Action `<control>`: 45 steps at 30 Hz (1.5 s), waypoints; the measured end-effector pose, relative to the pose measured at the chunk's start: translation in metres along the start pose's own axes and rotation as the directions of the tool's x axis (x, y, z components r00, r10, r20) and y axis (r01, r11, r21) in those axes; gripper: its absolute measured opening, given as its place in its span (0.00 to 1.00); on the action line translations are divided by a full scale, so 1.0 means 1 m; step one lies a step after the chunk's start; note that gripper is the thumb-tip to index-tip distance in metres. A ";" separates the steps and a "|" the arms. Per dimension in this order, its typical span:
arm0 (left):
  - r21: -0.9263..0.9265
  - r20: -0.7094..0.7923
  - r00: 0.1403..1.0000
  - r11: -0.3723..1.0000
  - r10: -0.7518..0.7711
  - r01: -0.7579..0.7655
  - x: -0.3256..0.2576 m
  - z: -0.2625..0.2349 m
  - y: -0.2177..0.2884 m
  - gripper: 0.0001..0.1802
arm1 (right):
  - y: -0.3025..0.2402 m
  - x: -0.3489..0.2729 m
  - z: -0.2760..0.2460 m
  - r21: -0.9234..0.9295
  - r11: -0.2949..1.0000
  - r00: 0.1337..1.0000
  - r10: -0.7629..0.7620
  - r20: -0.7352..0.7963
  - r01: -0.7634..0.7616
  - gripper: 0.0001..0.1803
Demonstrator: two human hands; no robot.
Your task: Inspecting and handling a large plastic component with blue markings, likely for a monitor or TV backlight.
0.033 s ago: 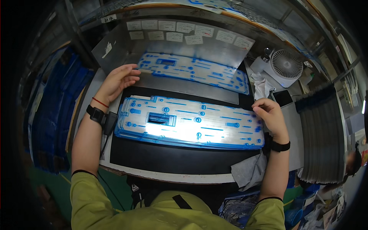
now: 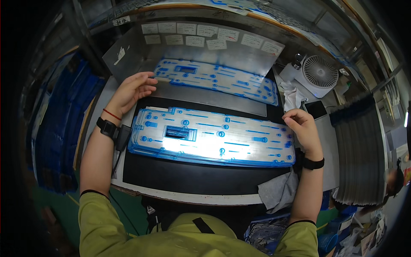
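In front of me lies a short stack of long silvery metal plates [image 2: 201,143] with blue edges, blue round spots and a rectangular cutout near its left end. My left hand [image 2: 133,89] is held beyond the stack's far left corner, fingers loosely bent and apart, holding nothing. At the stack's far right corner is my right hand [image 2: 302,127], fingers curled, with the thumb and index fingertips slightly apart. I see nothing in it. Farther back rests a similar blue-edged plate [image 2: 227,79], its left end close to my left fingertips.
An upright metal sheet [image 2: 128,51] bearing paper notes stands behind. At right are a white fan [image 2: 319,75], a phone [image 2: 316,110] and a stack of dark thin sheets [image 2: 359,150]. A grey cloth [image 2: 278,190] hangs over the front edge. Blue-edged sheets [image 2: 55,128] stand at left.
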State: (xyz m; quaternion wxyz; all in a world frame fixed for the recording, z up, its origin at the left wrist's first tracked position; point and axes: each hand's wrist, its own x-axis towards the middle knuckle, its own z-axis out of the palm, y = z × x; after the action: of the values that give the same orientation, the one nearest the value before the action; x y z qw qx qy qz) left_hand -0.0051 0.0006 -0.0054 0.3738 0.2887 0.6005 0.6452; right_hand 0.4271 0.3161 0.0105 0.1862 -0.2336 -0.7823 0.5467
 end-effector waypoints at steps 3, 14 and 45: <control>0.025 0.021 1.000 0.999 -0.021 0.020 -0.001 -0.001 0.000 0.21 | -0.017 -0.003 0.014 -0.166 0.985 0.999 -0.035 0.029 0.039 0.12; 0.005 0.102 0.994 0.999 -0.044 0.043 -0.005 0.004 0.003 0.20 | -0.010 -0.004 0.008 0.080 0.978 0.981 -0.194 -0.011 0.194 0.09; 0.069 0.024 0.999 0.997 0.041 -0.042 -0.002 0.002 0.001 0.13 | -0.002 0.007 0.003 0.219 0.973 0.942 0.002 -0.336 0.076 0.10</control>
State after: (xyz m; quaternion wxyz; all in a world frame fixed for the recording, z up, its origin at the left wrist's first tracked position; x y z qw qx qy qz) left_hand -0.0027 0.0004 -0.0045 0.3570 0.3213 0.6120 0.6283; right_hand 0.4198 0.3170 0.0114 0.3517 -0.2850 -0.6756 0.5819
